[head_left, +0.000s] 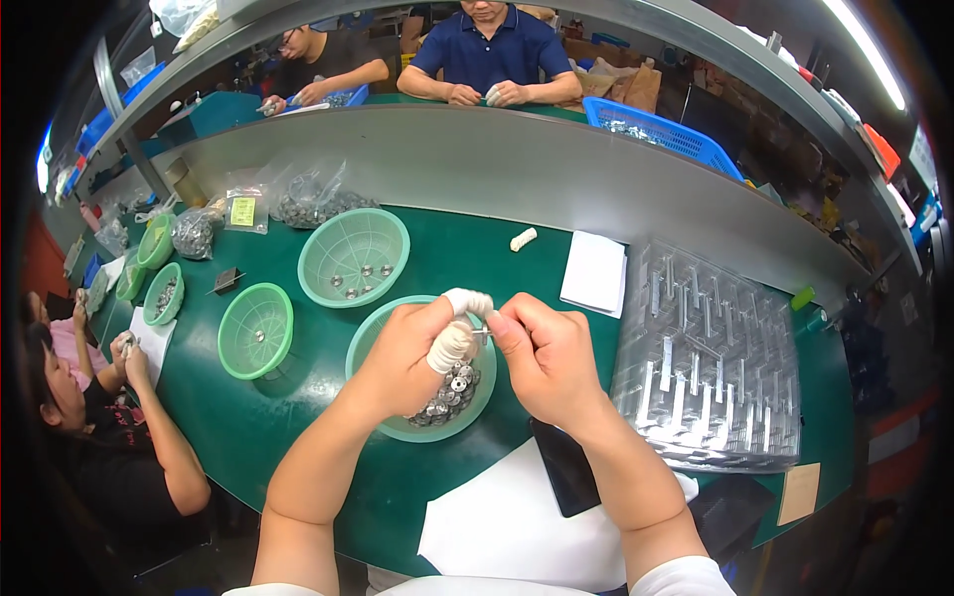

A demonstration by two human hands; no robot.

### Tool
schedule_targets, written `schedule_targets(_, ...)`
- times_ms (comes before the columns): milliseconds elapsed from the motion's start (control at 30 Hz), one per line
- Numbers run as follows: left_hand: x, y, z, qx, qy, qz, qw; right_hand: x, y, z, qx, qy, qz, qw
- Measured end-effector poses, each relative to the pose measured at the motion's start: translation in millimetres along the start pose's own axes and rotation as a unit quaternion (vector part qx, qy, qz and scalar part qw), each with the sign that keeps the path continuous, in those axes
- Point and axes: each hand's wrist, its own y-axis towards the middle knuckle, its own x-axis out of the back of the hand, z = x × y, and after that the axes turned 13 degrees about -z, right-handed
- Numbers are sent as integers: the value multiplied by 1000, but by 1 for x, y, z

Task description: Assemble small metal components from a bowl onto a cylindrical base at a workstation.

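Note:
My left hand (402,356) is closed, with white wraps on its thumb and a finger, and pinches a small shiny metal part (482,336). My right hand (553,366) is closed too, its thumb and forefinger meeting the same part from the right. Fingers cover most of it, so its exact kind is hidden. Both hands are above a light green plastic basket (484,399) that is partly behind them. Inside lies a heap of small round metal pieces (449,397).
Green baskets with a few metal pieces (355,219) (288,333) stand left of centre. Clear plastic trays (711,368) are stacked at right. A phone (564,467) and white paper (487,521) lie near me. A grey partition (447,149) runs behind; co-workers sit beyond it and at left.

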Motion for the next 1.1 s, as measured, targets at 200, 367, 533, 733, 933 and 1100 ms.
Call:
schedule_targets(200, -7, 1, -9, -56, 120, 8, 991, 4, 4, -5, 15, -102, 0, 995)
schedule_targets(367, 0, 5, -6, -94, 153, 37, 983, 5, 5, 0, -22, -105, 31, 994)
schedule_targets(533, 10, 7, 2, -128, 211, -39, 968, 12, 9, -5, -41, -127, -56, 989)
schedule_targets(733, 64, 27, 35, 43, 303, -163, 938, 18, 11, -1, -41, -106, -68, 991)
schedule_targets(933, 101, 23, 75, 17, 468, -186, 863, 11, 8, -4, -44, -103, -39, 993)
schedule_targets(1100, 85, 22, 65, -109, 536, -229, 805, 8, 9, -4, -38, -113, -24, 993)
